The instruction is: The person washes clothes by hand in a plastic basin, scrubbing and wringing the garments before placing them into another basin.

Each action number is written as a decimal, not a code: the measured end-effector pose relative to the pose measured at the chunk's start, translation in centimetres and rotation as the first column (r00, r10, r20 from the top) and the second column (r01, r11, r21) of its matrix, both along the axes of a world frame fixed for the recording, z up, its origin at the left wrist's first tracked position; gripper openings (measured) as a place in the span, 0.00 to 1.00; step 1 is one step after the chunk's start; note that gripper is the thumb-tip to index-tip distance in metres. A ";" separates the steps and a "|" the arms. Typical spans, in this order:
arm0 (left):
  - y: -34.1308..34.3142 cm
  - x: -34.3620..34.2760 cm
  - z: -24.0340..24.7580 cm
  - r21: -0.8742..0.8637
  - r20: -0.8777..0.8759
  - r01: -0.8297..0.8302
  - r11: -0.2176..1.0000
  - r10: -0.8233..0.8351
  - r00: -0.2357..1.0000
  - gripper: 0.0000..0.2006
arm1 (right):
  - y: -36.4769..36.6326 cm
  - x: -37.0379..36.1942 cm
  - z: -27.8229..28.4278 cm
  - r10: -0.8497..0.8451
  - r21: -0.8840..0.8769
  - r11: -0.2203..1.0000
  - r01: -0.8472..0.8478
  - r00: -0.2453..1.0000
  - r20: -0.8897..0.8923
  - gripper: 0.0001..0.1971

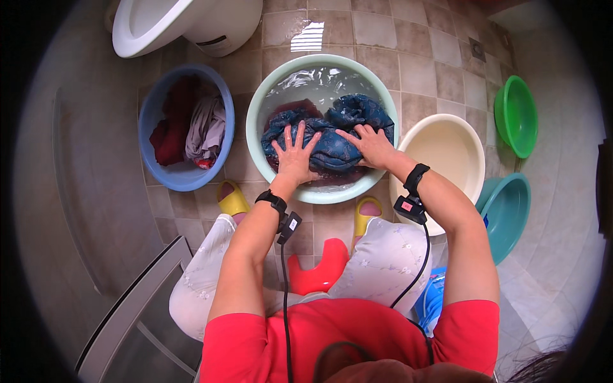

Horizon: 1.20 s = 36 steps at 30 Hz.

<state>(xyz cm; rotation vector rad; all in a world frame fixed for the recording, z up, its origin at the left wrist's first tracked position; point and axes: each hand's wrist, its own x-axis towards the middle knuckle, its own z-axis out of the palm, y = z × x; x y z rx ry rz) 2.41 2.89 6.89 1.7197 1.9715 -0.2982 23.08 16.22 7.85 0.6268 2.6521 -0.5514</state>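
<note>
A wide pale-green basin of water stands on the floor in front of me. Wet, dark-blue patterned cloth is bunched up in it, partly above the water, with dark-red cloth beside and under it. My left hand lies on the near left part of the blue cloth, fingers spread. On the right part rests my right hand, its fingers also apart and pressing on the cloth. Both palms face down, so what is under them is hidden.
Left of me, a blue basin holds dark-red and grey clothes. To the right are a cream basin, a green basin and a teal basin. A white toilet stands at the far left. A red plastic stool shows between my legs.
</note>
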 end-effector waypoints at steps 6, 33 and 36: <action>2.1 -0.5 -0.6 -0.131 -0.042 -0.006 0.991 0.001 0.999 0.62 | 2.3 -0.3 -4.2 0.086 0.144 0.987 -0.076 0.994 -0.068 0.33; 4.1 -1.1 0.7 -0.110 0.199 -0.187 0.976 0.206 0.958 0.65 | 2.3 -4.2 1.6 -0.130 0.013 0.991 0.136 0.965 -0.228 0.26; 4.0 0.7 2.8 0.430 0.611 -0.368 0.825 0.035 0.791 0.59 | 3.0 -4.4 6.9 -0.236 -0.250 0.959 0.136 0.868 -0.437 0.33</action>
